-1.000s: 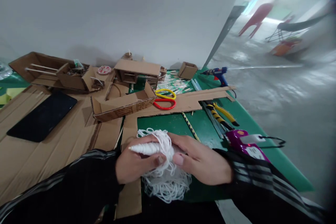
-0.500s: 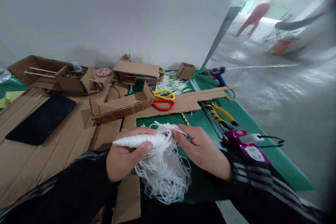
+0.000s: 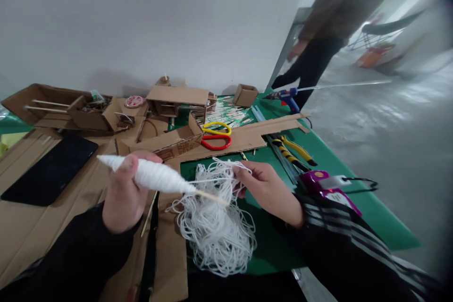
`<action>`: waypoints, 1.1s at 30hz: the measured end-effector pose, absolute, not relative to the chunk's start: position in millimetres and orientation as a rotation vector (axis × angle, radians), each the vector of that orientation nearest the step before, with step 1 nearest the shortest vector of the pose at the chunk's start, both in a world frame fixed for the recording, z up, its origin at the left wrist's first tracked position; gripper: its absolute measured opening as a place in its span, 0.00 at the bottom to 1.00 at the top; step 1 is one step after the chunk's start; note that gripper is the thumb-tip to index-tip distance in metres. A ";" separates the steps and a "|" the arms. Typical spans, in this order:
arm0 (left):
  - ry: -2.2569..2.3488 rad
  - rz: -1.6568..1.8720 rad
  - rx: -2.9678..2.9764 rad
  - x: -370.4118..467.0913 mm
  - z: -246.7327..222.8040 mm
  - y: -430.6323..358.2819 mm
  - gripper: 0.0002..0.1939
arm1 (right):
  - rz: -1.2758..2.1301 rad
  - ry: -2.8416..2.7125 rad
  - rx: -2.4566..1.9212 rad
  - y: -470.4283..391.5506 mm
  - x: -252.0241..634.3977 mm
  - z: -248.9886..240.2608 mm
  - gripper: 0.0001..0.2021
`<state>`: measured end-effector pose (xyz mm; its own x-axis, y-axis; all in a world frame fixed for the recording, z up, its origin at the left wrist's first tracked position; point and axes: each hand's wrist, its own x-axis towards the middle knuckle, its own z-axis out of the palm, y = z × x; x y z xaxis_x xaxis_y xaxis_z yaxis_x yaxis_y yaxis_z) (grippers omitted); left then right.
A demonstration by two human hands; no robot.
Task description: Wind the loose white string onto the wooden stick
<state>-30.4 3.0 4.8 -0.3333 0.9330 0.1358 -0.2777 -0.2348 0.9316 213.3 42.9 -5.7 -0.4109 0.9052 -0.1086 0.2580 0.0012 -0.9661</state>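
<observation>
My left hand (image 3: 125, 188) is wrapped round a spindle of white string (image 3: 159, 175), thumb on top. A bare wooden stick sticks out of the spindle's right end, over a loose, tangled heap of white string (image 3: 217, 231). One strand runs from the spindle to my right hand (image 3: 265, 186), whose thumb and fingers pinch string at the heap's upper right edge. The heap lies partly on the green table (image 3: 276, 245) and partly by a cardboard strip (image 3: 171, 255).
Scissors (image 3: 216, 143), pliers (image 3: 299, 153), a purple power strip (image 3: 331, 191) and a blue glue gun (image 3: 288, 99) lie around. A black tablet (image 3: 49, 170) rests at left. Cardboard boxes (image 3: 180, 96) stand along the wall. A person (image 3: 318, 47) is at the back right.
My left hand has moved left with the spindle, away from the heap, and the stick end now shows. My right hand still holds string. A person has appeared at the back right.
</observation>
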 end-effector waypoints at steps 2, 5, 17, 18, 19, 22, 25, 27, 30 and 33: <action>0.933 1.635 0.771 -29.6 8.2 3.9 0.18 | 1.551 -1.635 -1.178 42.4 211.8 -4.9 0.18; 0.757 1.347 0.597 -26.9 13.9 -0.1 0.22 | 1.706 -1.534 -1.119 40.9 210.1 -4.3 0.18; 0.827 0.744 0.817 -9.1 14.2 -27.1 0.18 | 2.118 -1.252 -0.836 39.0 210.2 -5.9 0.19; 0.877 0.724 0.851 -8.6 14.0 -28.4 0.18 | 2.135 -1.247 -0.809 39.0 210.5 -6.2 0.18; 0.920 0.716 0.871 -8.2 14.3 -29.6 0.19 | 2.146 -1.249 -0.785 38.9 210.8 -6.3 0.17; 1.017 0.701 0.914 -7.3 17.6 -32.9 0.22 | 2.148 -1.344 -0.770 38.7 212.1 -4.8 0.15; 1.077 0.671 0.973 -7.6 21.6 -35.0 0.24 | 2.095 -1.546 -0.871 37.4 213.2 -1.0 0.13; 1.115 0.635 1.020 -8.7 23.8 -35.5 0.25 | 2.035 -1.659 -0.962 35.9 214.0 1.7 0.14; 1.172 0.595 1.085 -11.3 25.9 -35.9 0.26 | 1.953 -1.753 -1.015 33.8 216.8 6.2 0.14; 1.198 0.579 1.134 -13.4 26.2 -37.1 0.26 | 1.884 -1.765 -0.988 33.8 221.2 12.7 0.13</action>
<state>-13.4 -37.1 26.2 0.3189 0.8487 -0.4218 0.1972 0.3759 0.9054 221.2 33.8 12.7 -0.6831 0.6917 -0.2344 0.1890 -0.1426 -0.9716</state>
